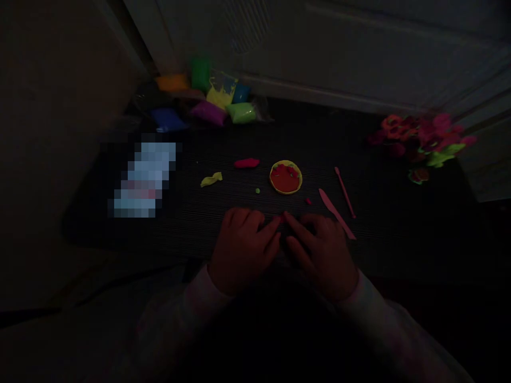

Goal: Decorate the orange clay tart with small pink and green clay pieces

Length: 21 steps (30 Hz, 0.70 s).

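A: Start at the left. What lies there?

B: A pixelated pale panel (143, 181), then bags of coloured material (209, 113) behind it, and a twisted yellow strip (211, 180) nearer the middle.

A: And the left hand (241, 252)?

B: On the tabletop (187, 213), index finger reaching inward, the others curled. Beyond it lie a red roll (246, 163) and a green bit (257, 190).

A: So where is the piece being worked?

B: The small red piece (282, 218) is between the two index fingertips, in front of the yellow-rimmed disc (285, 184). I'd call this step shaping by fingertip (the light is poor, so take that loosely).

A: Are the fingers clamped on it?

B: I can't tell. The index tips seem to touch it; the thumbs sit lower, their contact unclear.

A: What does the next move call for?

B: Light, even pressure, I'd judge, with the right hand (327, 255) matching the left. A red crumb (308, 201), the pink knife (336, 214) and pink stick (345, 192) lie rightward, then bright flower shapes (433, 133).
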### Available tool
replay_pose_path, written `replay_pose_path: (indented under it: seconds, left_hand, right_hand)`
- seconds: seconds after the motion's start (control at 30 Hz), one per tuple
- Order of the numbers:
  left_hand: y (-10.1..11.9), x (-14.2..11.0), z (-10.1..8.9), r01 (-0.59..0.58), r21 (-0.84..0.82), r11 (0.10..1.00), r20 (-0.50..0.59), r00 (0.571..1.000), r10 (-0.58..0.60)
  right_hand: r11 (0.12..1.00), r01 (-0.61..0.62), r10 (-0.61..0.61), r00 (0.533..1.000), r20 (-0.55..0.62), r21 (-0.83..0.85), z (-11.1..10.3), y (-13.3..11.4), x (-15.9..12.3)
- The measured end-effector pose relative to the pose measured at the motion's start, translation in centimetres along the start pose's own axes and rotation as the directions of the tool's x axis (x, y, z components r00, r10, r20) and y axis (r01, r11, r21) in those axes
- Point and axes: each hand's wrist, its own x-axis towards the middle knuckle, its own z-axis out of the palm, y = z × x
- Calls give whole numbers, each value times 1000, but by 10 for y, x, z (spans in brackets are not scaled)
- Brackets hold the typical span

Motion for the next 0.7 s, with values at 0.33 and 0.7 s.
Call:
replay_pose_path:
  seconds: [0.33,0.7]
  left_hand:
    - [0,-1,1,-5,-21,1000,1,1000,5]
    - [-3,0,1,16,-108,994,-38,999,-20]
  right_hand:
    - [993,-44,41,999,-24,-107,0,-6,2]
    - [982,-95,104,993,-50,162,-1,3,1]
